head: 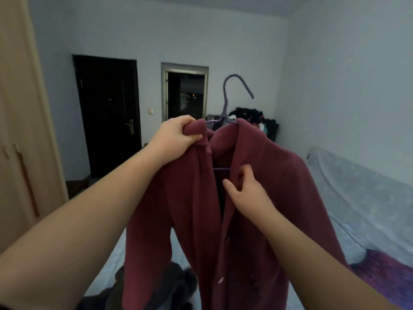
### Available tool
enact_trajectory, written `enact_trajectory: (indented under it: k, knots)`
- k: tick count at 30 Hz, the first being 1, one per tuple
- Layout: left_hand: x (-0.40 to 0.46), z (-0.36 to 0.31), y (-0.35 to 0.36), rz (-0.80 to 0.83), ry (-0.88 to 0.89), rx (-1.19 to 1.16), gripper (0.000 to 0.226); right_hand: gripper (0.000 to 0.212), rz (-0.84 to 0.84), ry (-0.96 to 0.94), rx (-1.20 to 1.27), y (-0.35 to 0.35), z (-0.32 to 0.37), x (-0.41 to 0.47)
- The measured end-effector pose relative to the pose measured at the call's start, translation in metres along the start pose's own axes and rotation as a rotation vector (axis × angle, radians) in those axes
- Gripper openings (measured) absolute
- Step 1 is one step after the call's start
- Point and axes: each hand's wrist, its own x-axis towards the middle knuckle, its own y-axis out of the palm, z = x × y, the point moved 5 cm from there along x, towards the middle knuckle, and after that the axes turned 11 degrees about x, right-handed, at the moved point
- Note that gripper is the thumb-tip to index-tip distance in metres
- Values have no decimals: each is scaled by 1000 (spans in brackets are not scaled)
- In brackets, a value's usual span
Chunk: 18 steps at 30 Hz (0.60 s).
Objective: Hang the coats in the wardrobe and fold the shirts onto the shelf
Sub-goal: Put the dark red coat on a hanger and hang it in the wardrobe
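Note:
A dark red coat [274, 198] hangs in front of me on a purple hanger [225, 101], whose hook sticks up above the collar. My left hand [176, 137] is clenched on the coat's left shoulder and collar, holding it up. My right hand [245, 191] pinches the right front edge of the coat just below the hanger's crossbar. The coat's front is open, with a dark lining showing between the two edges. The lower hem drops out of view.
A beige wardrobe [20, 130] stands at the left edge. A bed with a pale cover [362, 198] lies below and to the right, with dark clothes [156, 291] heaped under the coat. A dark door [107, 115], an open doorway [185, 95] and a clothes pile [252, 115] are behind.

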Motion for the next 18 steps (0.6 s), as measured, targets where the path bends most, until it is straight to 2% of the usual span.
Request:
enact_trajectory:
  k: [2, 4, 6, 7, 8, 10, 11, 12, 14, 16, 18]
  knots:
    - [19, -5, -18, -29, 18, 30, 19, 44, -110, -84, -136, -34, 22, 9]
    - [34, -9, -33, -49, 31, 52, 19, 48, -335, -265, -141, -77, 51, 16]
    - [47, -15, -45, -50, 47, 72, 21, 25, -467, -483, -86, -110, 74, 28]
    - [52, -19, -50, -48, 58, 80, 21, 22, -457, -531, -102, -118, 83, 39]
    - [56, -24, -55, -55, 76, 87, 22, 36, -399, -534, -151, -123, 89, 54]
    - [63, -33, -68, -92, 117, 95, 23, 60, -241, -428, -251, -124, 89, 85]
    - [65, -36, -76, -121, 130, 103, 23, 64, -157, -368, -245, -124, 89, 94]
    - [68, -38, -86, -151, 140, 115, 24, 60, -71, -326, -201, -125, 90, 99]
    - [71, -41, -108, -190, 150, 126, 25, 40, 32, -332, -50, -128, 97, 99]
    - [71, -43, -130, -212, 183, 131, 26, 35, 58, -430, -6, -135, 114, 93]
    - [68, -46, -151, -262, 236, 168, 29, 36, 14, -565, -105, -141, 133, 91]
